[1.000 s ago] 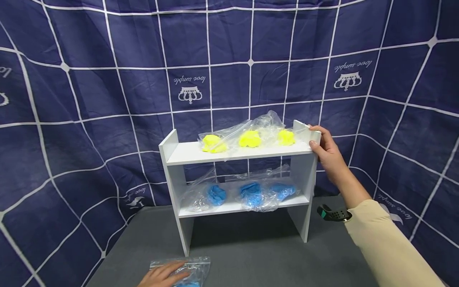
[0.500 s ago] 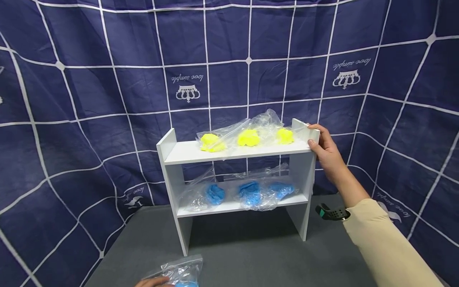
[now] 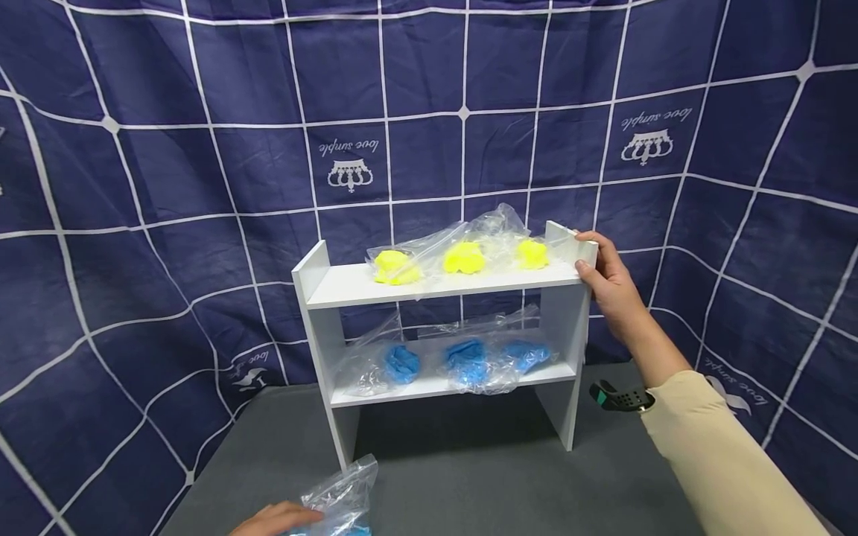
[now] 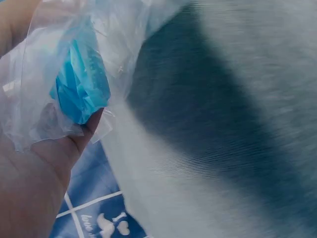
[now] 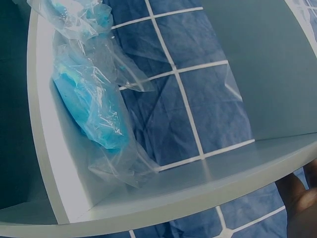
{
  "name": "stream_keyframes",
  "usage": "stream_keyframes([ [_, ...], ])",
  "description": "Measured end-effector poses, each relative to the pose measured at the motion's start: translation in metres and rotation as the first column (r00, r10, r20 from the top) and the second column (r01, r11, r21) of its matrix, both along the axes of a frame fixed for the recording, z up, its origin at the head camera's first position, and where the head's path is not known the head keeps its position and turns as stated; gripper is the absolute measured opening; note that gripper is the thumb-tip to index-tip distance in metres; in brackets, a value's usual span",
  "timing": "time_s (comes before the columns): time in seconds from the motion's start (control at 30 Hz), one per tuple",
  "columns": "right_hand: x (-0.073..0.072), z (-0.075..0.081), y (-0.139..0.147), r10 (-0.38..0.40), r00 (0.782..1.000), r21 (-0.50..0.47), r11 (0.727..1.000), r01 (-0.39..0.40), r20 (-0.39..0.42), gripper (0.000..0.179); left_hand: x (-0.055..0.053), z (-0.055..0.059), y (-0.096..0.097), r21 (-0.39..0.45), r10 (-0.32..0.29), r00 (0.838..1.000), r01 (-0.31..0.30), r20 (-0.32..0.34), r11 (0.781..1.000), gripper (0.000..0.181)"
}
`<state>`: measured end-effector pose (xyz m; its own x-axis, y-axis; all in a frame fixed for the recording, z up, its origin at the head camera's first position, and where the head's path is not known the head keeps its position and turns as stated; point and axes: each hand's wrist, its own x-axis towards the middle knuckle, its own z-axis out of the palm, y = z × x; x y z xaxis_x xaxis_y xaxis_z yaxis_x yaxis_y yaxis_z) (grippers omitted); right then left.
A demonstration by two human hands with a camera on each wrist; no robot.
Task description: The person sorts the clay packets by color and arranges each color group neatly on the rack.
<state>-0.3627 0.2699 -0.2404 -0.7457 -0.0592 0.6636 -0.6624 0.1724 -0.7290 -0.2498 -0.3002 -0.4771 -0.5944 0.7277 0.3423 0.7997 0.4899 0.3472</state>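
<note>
At the bottom edge of the head view, my left hand [image 3: 278, 519] grips a clear zip bag [image 3: 351, 487] with its top standing up. Inside it, a crumpled blue lump [image 4: 81, 82] shows in the left wrist view, with the thumb against it and the fingers mostly hidden by plastic. My right hand [image 3: 610, 286] holds the upper right side panel of a white two-tier shelf [image 3: 345, 286], thumb on the near edge. Three bags with yellow lumps [image 3: 465, 257] lie on the top tier. On the lower tier are bags with blue lumps [image 3: 468, 359].
The shelf stands on a dark grey tabletop [image 3: 462, 484]. Behind and at both sides hangs a navy cloth [image 3: 429, 164] with white grid lines. A black band [image 3: 623, 398] shows by the right sleeve.
My left hand lay over the flat bag, then gathered it up; the bag's top now stands higher and the hand has shifted left. The right hand keeps its hold on the shelf.
</note>
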Motion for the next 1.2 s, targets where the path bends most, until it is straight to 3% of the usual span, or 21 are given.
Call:
stream_keyframes([
  [0.03,0.000,0.000,0.000,-0.003,1.000,0.002,1.000,0.003,0.001,0.045,0.001,0.008,0.001,-0.015,-0.008,0.999,0.009,0.037,1.000,0.046],
  [0.17,0.000,0.001,0.000,-0.002,1.000,0.002,1.000,0.002,-0.001,0.044,0.002,0.031,0.009,-0.010,-0.070,0.992,0.070,-0.101,0.998,0.054],
  [0.4,0.002,0.001,0.000,0.008,1.000,-0.013,1.000,-0.008,-0.002,0.044,0.013,0.078,0.034,-0.005,-0.088,0.995,0.087,-0.057,0.996,0.070],
  [0.6,0.002,0.001,0.000,0.011,1.000,-0.003,1.000,-0.011,-0.001,0.044,0.024,0.124,0.062,0.032,0.014,0.998,-0.011,-0.068,0.999,0.076],
  [0.67,0.001,0.001,0.000,0.012,1.000,-0.005,1.000,-0.012,-0.001,0.044,0.024,0.135,0.070,0.065,0.023,0.996,-0.017,-0.091,0.998,0.077],
  [0.8,0.001,0.001,0.000,0.015,1.000,-0.010,1.000,-0.015,-0.004,0.044,0.015,0.157,0.084,0.091,-0.001,0.981,0.019,-0.197,0.996,0.077],
  [0.97,0.000,0.001,0.000,0.009,1.000,-0.005,1.000,-0.009,-0.003,0.044,-0.004,0.178,0.096,0.065,0.046,0.977,-0.032,-0.210,0.997,0.076],
  [1.2,0.001,-0.001,0.000,-0.001,1.000,0.007,1.000,0.001,0.002,0.043,-0.036,0.192,0.120,0.039,0.097,0.977,-0.091,-0.190,0.995,0.074],
])
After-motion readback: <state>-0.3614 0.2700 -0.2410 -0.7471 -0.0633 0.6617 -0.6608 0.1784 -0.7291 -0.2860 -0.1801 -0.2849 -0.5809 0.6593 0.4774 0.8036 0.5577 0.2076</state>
